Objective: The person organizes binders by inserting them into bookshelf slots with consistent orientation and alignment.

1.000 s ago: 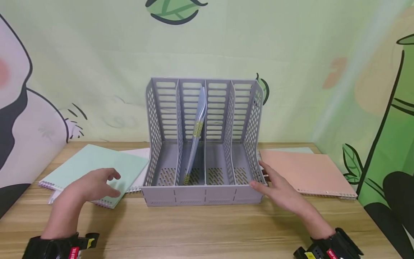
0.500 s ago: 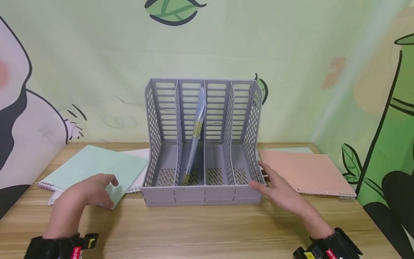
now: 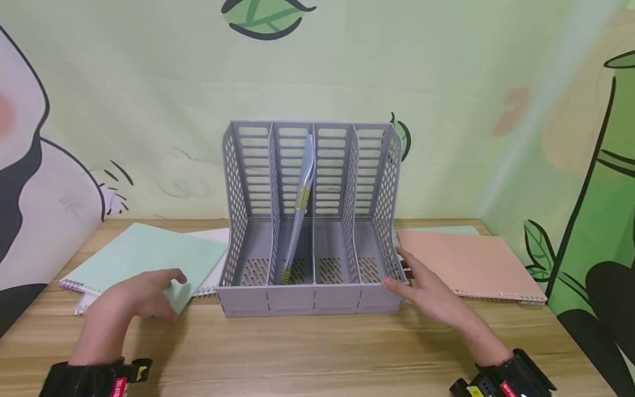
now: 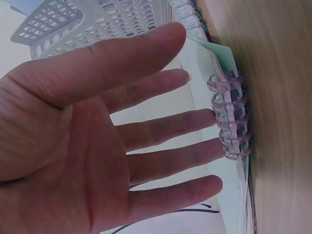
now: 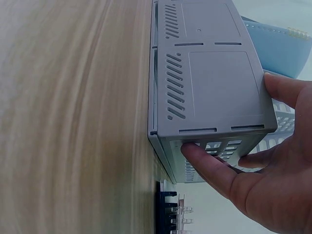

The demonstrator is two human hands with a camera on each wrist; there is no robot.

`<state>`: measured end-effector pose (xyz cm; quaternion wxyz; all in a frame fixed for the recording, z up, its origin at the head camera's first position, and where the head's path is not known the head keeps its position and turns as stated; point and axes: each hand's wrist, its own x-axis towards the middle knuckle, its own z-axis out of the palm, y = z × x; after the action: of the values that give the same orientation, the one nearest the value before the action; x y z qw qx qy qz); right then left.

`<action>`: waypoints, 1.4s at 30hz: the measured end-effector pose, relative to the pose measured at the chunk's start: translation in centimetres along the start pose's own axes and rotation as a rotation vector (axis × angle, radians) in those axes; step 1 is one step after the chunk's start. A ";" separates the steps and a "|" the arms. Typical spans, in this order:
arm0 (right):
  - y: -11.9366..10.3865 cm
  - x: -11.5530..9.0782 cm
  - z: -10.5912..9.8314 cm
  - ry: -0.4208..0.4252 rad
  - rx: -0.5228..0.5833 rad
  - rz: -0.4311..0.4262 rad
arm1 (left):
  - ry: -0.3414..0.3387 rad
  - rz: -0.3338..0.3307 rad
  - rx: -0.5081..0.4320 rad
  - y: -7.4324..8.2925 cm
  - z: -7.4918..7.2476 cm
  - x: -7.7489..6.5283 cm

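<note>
A grey file organizer (image 3: 305, 300) with upright dividers stands mid-table. A light blue folder (image 3: 307, 165) leans in one of its inner compartments and also shows in the right wrist view. My right hand (image 3: 429, 286) grips the organizer's right front corner, thumb at the front rim and fingers against the perforated side. To the left lies a mint-green spiral notebook (image 3: 154, 251). Above its near edge is my left hand (image 3: 141, 298), holding nothing. The left wrist view shows its fingers spread and nearly straight by the pinkish spiral binding (image 4: 231, 117); whether they touch it I cannot tell.
Beneath the mint notebook is a white spiral notebook (image 3: 213, 278), partly covered. Right of the organizer lies a peach notebook (image 3: 471, 264) over a pale green one (image 3: 463, 230). A printed cloth backdrop (image 3: 446, 110) rises behind the wooden table (image 3: 307, 353).
My left hand has lowered slightly toward the near edge of the mint notebook. The right hand stays at the organizer's corner, and the organizer has not visibly moved.
</note>
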<state>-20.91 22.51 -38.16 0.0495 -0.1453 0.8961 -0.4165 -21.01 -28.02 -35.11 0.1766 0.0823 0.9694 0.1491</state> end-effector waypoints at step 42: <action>-0.2 0.0 0.0 -0.004 0.004 0.004 | 0.024 0.052 -0.004 0.3 1.1 1.2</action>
<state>-20.90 22.39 -38.05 0.0525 -0.1445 0.8953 -0.4180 -21.66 -27.23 -36.44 0.1614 0.1054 0.9687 0.1564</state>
